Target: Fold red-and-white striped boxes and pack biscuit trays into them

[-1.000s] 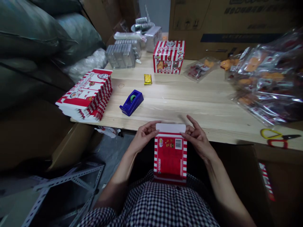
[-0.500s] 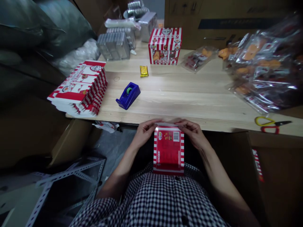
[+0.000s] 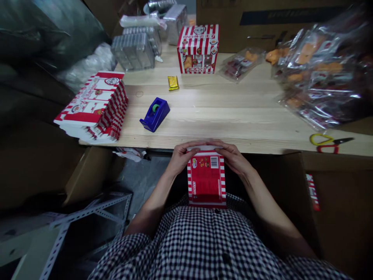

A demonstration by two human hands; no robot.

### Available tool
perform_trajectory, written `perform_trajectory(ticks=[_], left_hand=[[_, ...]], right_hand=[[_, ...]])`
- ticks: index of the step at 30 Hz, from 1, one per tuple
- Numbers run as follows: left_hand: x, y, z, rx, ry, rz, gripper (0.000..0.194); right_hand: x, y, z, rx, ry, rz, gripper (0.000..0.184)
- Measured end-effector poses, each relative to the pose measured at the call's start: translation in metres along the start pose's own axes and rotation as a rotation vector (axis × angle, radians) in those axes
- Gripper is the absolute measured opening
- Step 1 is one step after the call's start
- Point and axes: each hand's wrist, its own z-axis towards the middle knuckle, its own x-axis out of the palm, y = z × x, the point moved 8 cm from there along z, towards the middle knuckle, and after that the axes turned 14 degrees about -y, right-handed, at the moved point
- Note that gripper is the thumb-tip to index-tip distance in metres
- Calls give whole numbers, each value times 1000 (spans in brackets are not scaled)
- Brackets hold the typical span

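Note:
A red and white striped carton (image 3: 206, 179) rests against my body just below the table edge, its printed side with a barcode facing up. My left hand (image 3: 182, 158) grips its far left corner, thumb on top and fingers behind the pale end flap. On the far right corner, my right hand (image 3: 233, 156) pinches the carton the same way. The fingertips of both hands come close together behind the flap. Whether the carton is flat or opened out I cannot tell.
On the wooden table lie a stack of folded cartons (image 3: 96, 101), a blue tape dispenser (image 3: 155, 114), a yellow packet (image 3: 173, 83), a filled striped box (image 3: 198, 49), clear plastic trays (image 3: 132, 52), bagged toys (image 3: 317, 81) and scissors (image 3: 329, 142). An open cardboard box (image 3: 344, 186) stands at right.
The fingers of both hands have moved inward along the carton's far flap and come closer together. The whole view has shifted slightly, with the tabletop things appearing higher.

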Motion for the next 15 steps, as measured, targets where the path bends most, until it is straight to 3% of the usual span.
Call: perform_trajectory(ticks=[11,15], left_hand=[[4,-12,0,188,6,63,18],[7,-14,-4,182,89,84,20]], right_hand=[[-3,3,1,-42,-12,-3,20],[-2,4,-1,-83,37,6,15]])
